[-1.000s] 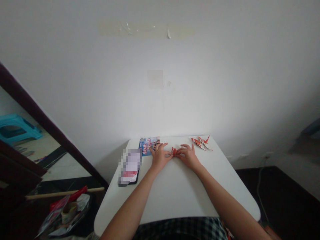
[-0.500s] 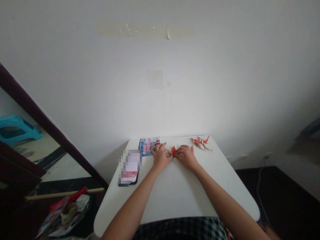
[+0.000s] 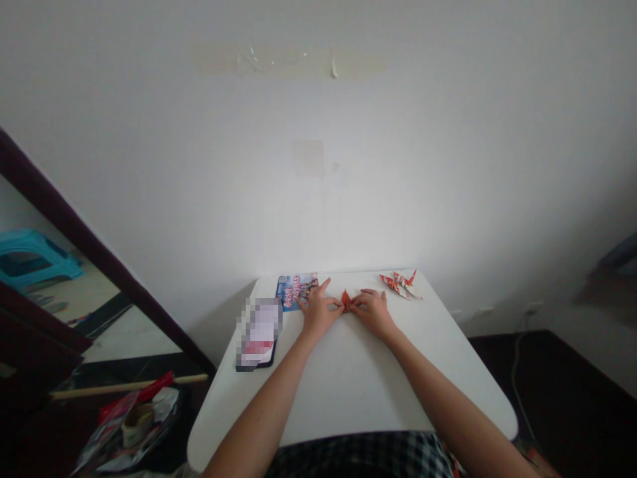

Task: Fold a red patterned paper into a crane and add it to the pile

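Between my two hands is a small piece of folded red paper (image 3: 346, 300), its pointed tip standing up toward the wall. My left hand (image 3: 320, 310) pinches its left side between thumb and fingertips, with one finger stretched away toward the wall. On the other side, my right hand (image 3: 371, 312) pinches the paper's right edge, fingers curled. The paper's lower part is partly covered by the fingertips. Folded red-and-white paper cranes (image 3: 401, 285) lie beyond my right hand; how many there are is hard to make out.
A blue printed leaflet (image 3: 287, 292) lies behind my left hand on the white table (image 3: 358, 398). A phone (image 3: 261, 332), its screen pixelated, is at the left edge. The wall borders the far edge. On the floor, left, sits a plastic bag (image 3: 109, 431) with a tape roll.
My left hand's fingers have shifted slightly, one now pointing out more. The right hand and the folded paper have hardly moved.
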Action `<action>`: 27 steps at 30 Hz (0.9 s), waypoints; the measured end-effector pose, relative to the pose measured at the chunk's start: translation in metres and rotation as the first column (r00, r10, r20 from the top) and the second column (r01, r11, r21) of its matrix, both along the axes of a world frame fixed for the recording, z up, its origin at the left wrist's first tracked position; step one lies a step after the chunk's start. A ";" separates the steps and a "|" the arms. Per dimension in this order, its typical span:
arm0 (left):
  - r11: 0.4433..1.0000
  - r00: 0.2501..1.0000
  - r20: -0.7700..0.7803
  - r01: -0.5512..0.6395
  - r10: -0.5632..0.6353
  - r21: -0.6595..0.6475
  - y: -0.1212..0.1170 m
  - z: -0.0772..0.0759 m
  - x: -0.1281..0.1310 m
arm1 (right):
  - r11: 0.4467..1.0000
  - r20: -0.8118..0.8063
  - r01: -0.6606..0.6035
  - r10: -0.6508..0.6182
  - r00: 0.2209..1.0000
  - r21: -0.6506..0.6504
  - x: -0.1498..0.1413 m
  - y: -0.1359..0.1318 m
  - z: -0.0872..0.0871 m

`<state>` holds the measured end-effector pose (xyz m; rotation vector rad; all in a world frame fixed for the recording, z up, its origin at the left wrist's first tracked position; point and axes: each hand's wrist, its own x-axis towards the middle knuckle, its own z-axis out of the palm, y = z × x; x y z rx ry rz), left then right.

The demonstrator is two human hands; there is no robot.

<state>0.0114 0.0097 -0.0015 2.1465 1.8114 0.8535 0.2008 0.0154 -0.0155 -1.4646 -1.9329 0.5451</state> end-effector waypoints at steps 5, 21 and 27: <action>1.000 1.000 -0.002 -0.023 0.023 -0.011 0.000 0.002 0.003 | 1.000 -0.024 0.023 -0.023 0.999 -0.005 -0.003 0.000 0.000; 0.999 0.999 -0.042 -0.022 0.021 -0.031 0.001 -0.002 0.001 | 0.996 0.011 0.083 -0.083 0.996 0.020 -0.012 -0.003 -0.003; 1.000 0.998 -0.050 -0.024 0.024 -0.006 0.000 -0.005 0.001 | 0.994 0.028 0.104 -0.105 0.994 0.045 -0.012 -0.005 -0.003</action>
